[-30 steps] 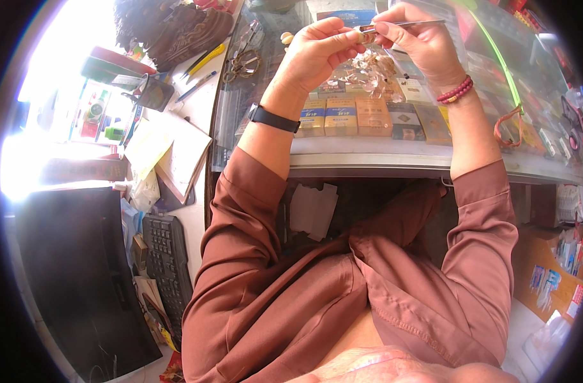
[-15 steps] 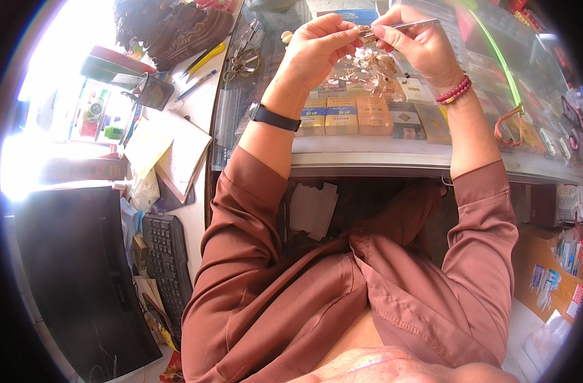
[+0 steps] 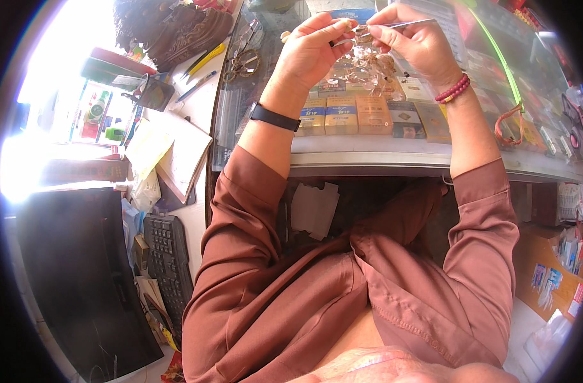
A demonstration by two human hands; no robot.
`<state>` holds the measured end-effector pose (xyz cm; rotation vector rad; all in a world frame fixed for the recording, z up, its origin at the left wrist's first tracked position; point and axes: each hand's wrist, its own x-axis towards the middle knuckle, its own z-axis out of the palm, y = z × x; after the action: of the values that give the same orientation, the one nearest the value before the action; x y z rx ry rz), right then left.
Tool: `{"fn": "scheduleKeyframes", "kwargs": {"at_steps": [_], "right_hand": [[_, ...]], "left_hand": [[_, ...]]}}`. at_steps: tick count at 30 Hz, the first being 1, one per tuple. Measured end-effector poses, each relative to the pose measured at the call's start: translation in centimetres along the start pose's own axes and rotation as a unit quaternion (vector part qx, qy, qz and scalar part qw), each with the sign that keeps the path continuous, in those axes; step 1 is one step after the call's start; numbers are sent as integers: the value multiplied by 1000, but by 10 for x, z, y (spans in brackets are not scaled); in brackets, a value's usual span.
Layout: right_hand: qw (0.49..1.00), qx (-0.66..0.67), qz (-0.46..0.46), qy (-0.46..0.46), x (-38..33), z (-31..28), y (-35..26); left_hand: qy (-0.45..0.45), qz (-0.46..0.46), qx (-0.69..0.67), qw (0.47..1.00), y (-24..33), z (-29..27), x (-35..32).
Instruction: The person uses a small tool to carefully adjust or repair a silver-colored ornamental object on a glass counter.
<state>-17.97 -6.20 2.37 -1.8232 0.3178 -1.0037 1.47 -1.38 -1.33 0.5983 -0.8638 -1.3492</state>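
Observation:
Over the glass-topped counter point(image 3: 361, 145), my left hand point(image 3: 309, 52) pinches a small pale piece point(image 3: 349, 24) between thumb and fingers. Its exact kind is too small to tell. Close beside it, my right hand point(image 3: 418, 46) is closed on a slim silver metal tool point(image 3: 414, 23) that points out to the right. A small brownish bit point(image 3: 363, 29) shows at the right fingertips. Below both hands lies a loose heap of papery, whitish-brown scraps point(image 3: 375, 69) on the glass. A dark band is on my left wrist, a red bead bracelet on my right.
Small boxes point(image 3: 341, 115) stand in rows under the glass. A green cord point(image 3: 499, 57) crosses the counter's right side. At left are pens point(image 3: 197, 86), a yellow cutter point(image 3: 206, 60), papers point(image 3: 176, 150), a keyboard point(image 3: 167, 249) and a dark monitor point(image 3: 81, 274).
My left hand has shifted slightly left, and its fingertips have parted from the right hand's. The silver tool remains in my right hand.

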Motion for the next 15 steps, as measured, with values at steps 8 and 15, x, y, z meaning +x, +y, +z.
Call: {"fn": "scheduleKeyframes", "kwargs": {"at_steps": [8, 15], "right_hand": [[999, -24, 1, 49, 0, -1, -9], [999, 16, 38, 32, -1, -1, -11]], "left_hand": [[1, -1, 15, 1000, 3, 7, -2], [1, 1, 26, 1000, 2, 7, -2]]}}
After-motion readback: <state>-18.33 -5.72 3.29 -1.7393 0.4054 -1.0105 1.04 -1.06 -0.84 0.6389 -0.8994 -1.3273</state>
